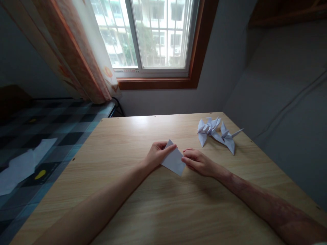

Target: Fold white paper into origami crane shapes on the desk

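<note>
A small folded sheet of white paper (174, 161) is held above the middle of the wooden table, tilted with one corner pointing away from me. My left hand (160, 153) grips its left side, thumb lying across the top face and the fingers behind it. At the right edge of the paper, my right hand (198, 161) is closed, with thumb and forefinger pinching that edge. The other fingers of the right hand are curled in. How many layers the paper has, I cannot tell.
Several folded white paper cranes (209, 130) stand together at the table's far right. The light wooden table (127, 136) reaches toward a window (160, 37). On the left, white paper sheets (21, 166) lie on a checkered bed (74, 136) beside a curtain (84, 61).
</note>
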`<state>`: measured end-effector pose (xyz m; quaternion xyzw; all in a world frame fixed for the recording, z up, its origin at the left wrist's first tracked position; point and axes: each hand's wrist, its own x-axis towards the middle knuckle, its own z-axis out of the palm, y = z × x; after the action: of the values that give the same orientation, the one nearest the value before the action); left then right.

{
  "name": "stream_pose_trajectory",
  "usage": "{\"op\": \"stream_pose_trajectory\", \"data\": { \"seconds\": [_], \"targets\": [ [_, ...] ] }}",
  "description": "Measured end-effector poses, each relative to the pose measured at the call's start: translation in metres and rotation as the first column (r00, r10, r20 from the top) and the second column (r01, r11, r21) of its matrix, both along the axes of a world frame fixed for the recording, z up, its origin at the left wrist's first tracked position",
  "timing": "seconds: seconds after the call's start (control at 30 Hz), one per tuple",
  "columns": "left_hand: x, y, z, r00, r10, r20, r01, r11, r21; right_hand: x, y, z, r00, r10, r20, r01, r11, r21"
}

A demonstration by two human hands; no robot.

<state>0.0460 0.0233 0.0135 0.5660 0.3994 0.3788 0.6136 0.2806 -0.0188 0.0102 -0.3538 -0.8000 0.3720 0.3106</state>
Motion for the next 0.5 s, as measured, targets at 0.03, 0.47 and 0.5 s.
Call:
{"op": "stream_pose_trajectory", "data": {
  "seconds": [0.03, 0.47, 0.5],
  "targets": [
    [0.000, 0.000, 0.000, 1.000, 0.011, 0.006, -0.011, 1.000, -0.007, 0.000, 0.000, 0.000, 1.000, -0.003, -0.004, 0.003, 1.000, -0.001],
    [-0.002, 0.012, -0.003, 0.968, 0.224, 0.116, -0.224, 0.975, -0.010, 0.003, 0.001, -0.004, 0.999, 0.053, -0.004, -0.053, 0.999, 0.008],
    [-0.005, 0.016, -0.003, 0.953, 0.271, 0.139, -0.275, 0.961, 0.011, 0.003, 0.001, -0.004, 0.997, 0.071, -0.003, -0.071, 0.997, 0.012]
  ]
}}
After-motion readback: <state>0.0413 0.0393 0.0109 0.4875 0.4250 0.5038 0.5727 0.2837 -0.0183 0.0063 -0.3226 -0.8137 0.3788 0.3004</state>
